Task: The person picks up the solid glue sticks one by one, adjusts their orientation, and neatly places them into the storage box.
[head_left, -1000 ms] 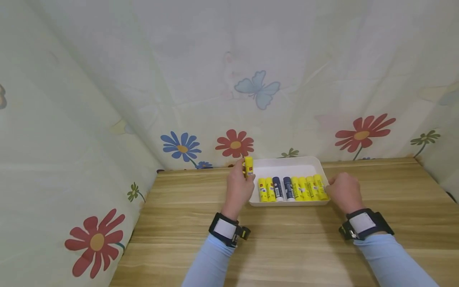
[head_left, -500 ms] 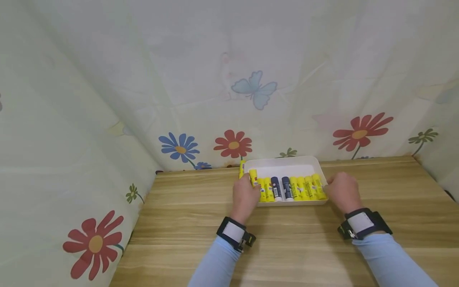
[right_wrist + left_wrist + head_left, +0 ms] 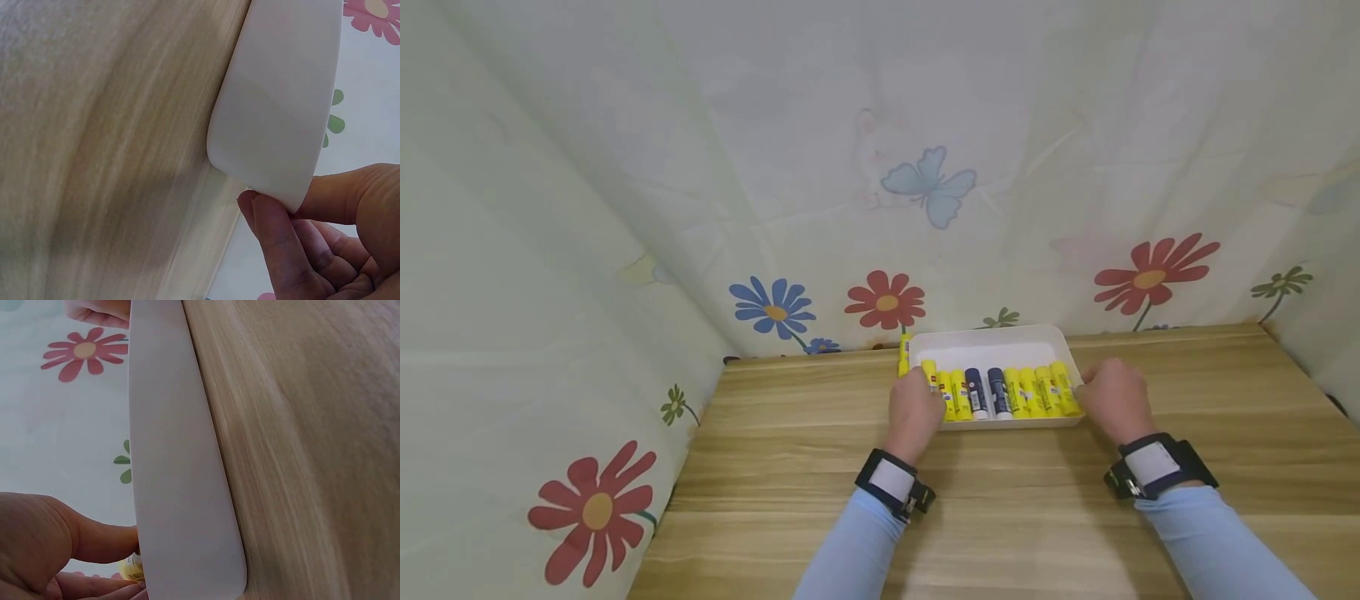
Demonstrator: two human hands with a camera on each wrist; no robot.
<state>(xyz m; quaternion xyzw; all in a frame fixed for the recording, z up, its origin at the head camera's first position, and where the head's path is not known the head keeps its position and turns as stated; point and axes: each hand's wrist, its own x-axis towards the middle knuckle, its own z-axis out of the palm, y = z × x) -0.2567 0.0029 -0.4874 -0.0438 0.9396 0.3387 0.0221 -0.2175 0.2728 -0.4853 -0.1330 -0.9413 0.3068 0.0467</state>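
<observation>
A white tray (image 3: 1000, 423) on the wooden table holds a row of yellow glue sticks (image 3: 1045, 392) and two dark blue glue sticks (image 3: 997, 393). At the row's left end my left hand (image 3: 916, 412) holds a yellow glue stick (image 3: 929, 372), its lower part hidden by the fingers. A bit of that yellow stick (image 3: 132, 567) shows between thumb and fingers in the left wrist view. My right hand (image 3: 1117, 400) pinches the tray's right end; in the right wrist view its thumb and fingers (image 3: 278, 237) grip the wall's edge. Another yellow glue stick (image 3: 904, 355) stands just left of the tray.
A pale curtain (image 3: 820, 167) printed with flowers and a butterfly hangs along the table's back edge and left side. Bare wooden tabletop (image 3: 1000, 517) lies in front of the tray.
My left hand has lowered the yellow glue stick from above the tray's left rim into the left end of the row. My right hand has stayed at the tray's right end.
</observation>
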